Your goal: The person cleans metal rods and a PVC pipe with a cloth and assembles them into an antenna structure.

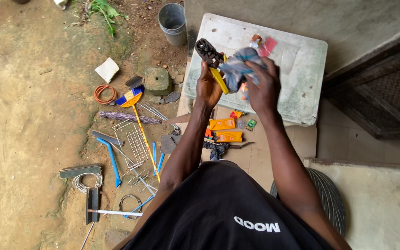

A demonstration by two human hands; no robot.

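While two orange packets (226,130) lie on the tiled floor (255,157) below, the left hand (208,88) clamps yellow-handled crimping pliers (211,62), the right hand (262,88) presses a grey-blue cloth (238,67) against them above the white tabletop (302,69); beyond, a grey bucket (172,23), contents unseen, stands on dirt

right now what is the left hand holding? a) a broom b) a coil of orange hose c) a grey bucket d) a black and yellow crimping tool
d: the left hand grips the yellow handle of the black and yellow crimping tool, while the right hand holds a cloth against it.
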